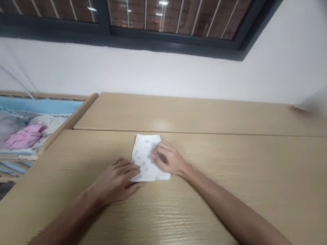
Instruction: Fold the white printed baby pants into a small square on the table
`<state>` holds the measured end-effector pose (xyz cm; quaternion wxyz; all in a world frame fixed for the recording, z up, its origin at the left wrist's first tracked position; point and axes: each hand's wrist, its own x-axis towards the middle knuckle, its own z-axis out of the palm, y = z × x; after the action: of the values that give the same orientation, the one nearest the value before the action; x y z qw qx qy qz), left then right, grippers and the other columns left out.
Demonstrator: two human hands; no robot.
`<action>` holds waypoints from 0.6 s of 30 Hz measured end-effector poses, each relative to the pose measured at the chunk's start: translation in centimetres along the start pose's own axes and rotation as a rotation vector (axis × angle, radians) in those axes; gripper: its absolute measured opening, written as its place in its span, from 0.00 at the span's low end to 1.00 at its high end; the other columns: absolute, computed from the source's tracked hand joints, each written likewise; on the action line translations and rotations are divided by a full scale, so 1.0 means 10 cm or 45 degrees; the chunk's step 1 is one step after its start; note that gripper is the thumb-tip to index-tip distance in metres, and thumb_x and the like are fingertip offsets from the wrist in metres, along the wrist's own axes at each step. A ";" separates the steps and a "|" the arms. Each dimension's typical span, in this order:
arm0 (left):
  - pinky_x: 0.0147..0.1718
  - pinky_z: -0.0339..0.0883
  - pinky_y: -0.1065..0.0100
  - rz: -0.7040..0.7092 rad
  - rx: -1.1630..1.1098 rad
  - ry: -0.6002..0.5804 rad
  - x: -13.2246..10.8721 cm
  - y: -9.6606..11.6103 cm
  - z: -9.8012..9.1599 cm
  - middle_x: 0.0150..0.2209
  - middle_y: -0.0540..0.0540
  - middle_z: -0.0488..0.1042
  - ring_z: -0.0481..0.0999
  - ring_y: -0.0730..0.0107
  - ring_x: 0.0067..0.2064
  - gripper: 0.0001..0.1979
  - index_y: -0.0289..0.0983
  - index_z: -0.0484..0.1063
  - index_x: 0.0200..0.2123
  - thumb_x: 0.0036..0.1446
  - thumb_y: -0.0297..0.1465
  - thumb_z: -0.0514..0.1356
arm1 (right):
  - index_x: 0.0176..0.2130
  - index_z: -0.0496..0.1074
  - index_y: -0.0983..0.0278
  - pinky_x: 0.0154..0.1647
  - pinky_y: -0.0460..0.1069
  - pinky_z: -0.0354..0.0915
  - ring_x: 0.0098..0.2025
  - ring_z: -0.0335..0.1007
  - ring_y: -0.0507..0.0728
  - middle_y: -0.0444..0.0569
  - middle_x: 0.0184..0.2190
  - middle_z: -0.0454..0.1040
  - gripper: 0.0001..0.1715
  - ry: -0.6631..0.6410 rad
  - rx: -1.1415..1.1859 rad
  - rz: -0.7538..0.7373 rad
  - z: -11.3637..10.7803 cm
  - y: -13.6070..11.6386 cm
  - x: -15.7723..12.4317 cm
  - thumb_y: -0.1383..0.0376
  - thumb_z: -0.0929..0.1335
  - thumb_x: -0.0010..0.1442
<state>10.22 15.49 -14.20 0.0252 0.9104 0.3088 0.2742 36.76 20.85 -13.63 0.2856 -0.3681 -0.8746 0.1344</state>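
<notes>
A small folded white cloth (146, 154) with a pale printed pattern lies on the light wooden table (242, 176). My left hand (118, 179) rests flat beside it, its fingertips on the cloth's left lower edge. On the cloth's right side sits my right hand (168, 159), fingers curled and pressing down on the fabric. Neither hand lifts the cloth.
A wooden crib (66, 125) stands to the left of the table, holding pink (24, 136) and grey clothes on blue bedding. A white wall and a dark-framed window run behind. A seam crosses the tabletop just beyond the cloth.
</notes>
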 end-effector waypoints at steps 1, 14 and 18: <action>0.51 0.73 0.55 0.022 -0.005 -0.020 0.00 -0.04 -0.01 0.48 0.44 0.81 0.80 0.58 0.49 0.10 0.41 0.77 0.45 0.63 0.38 0.63 | 0.38 0.74 0.61 0.49 0.58 0.65 0.42 0.70 0.61 0.53 0.37 0.76 0.12 -0.043 0.034 -0.024 -0.02 -0.02 -0.04 0.58 0.64 0.69; 0.39 0.71 0.62 -0.722 -0.225 0.124 0.00 -0.18 -0.01 0.35 0.48 0.80 0.79 0.62 0.37 0.16 0.42 0.72 0.38 0.69 0.44 0.51 | 0.48 0.72 0.61 0.45 0.57 0.66 0.39 0.71 0.61 0.52 0.37 0.76 0.17 -0.007 0.138 -0.251 0.06 -0.19 -0.16 0.56 0.67 0.62; 0.41 0.72 0.61 -0.767 -0.454 0.108 0.01 -0.18 -0.11 0.39 0.48 0.80 0.79 0.60 0.41 0.16 0.42 0.73 0.42 0.67 0.47 0.55 | 0.47 0.72 0.60 0.31 0.51 0.65 0.29 0.70 0.57 0.48 0.31 0.76 0.12 0.094 0.277 0.148 0.09 -0.22 -0.18 0.60 0.64 0.67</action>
<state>8.70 16.83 -13.59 0.2507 0.7477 0.5114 0.3415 36.00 18.06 -14.08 0.3475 -0.3897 -0.8209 0.2313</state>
